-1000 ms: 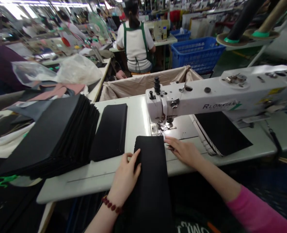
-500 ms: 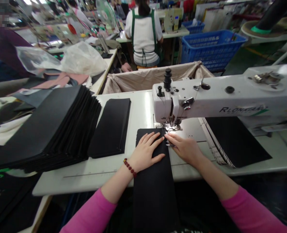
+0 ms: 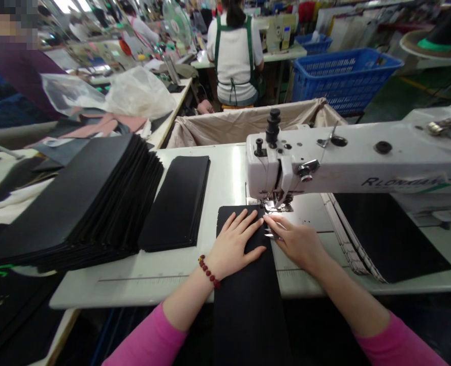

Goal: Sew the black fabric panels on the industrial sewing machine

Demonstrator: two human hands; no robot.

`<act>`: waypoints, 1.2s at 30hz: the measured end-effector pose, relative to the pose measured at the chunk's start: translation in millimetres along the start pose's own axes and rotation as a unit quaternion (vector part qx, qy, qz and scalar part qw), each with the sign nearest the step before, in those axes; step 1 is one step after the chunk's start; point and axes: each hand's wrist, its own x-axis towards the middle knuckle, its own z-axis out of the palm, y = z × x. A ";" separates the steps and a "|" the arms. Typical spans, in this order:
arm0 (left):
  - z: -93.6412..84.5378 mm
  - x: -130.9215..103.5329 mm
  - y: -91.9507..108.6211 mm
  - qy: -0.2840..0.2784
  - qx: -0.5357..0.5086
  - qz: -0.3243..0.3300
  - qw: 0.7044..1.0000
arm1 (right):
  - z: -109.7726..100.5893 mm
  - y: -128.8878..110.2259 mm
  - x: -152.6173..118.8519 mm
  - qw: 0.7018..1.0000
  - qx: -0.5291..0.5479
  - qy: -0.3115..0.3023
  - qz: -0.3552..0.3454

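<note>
A long black panel (image 3: 248, 305) lies under the presser foot (image 3: 279, 205) of a white sewing machine (image 3: 324, 157), its near end hanging past the table's front edge. My left hand (image 3: 240, 239) is spread flat on the panel, fingers pointing at the foot. Beside the panel's right edge is my right hand (image 3: 297, 241), thumb and fingers closed, fingertips at the edge just before the foot. Thread snips (image 3: 273, 234) are tucked in that hand, with only the metal blades poking out to the left; the rest is hidden.
Left of the machine stand a tall stack of black panels (image 3: 69, 188) and a smaller stack (image 3: 178, 203). Under the machine arm lie black pieces with pale edges (image 3: 385, 234). Behind are a cloth-lined bin (image 3: 210, 129), a blue basket (image 3: 343, 76) and a seated person (image 3: 233, 56).
The camera view has shifted slightly, so the scene sits a little farther right. Both hands keep nearly the same places on the panel and beside it.
</note>
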 end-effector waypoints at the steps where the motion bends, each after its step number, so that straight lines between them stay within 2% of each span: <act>1: 0.0 0.4 -0.1 -0.002 -0.002 0.001 1.000 | 0.4 0.1 0.1 1.000 0.001 0.000 0.002; 36: 1.1 0.9 -9.8 0.014 -0.034 0.027 0.999 | 0.9 -0.9 -0.5 1.000 0.013 0.000 0.007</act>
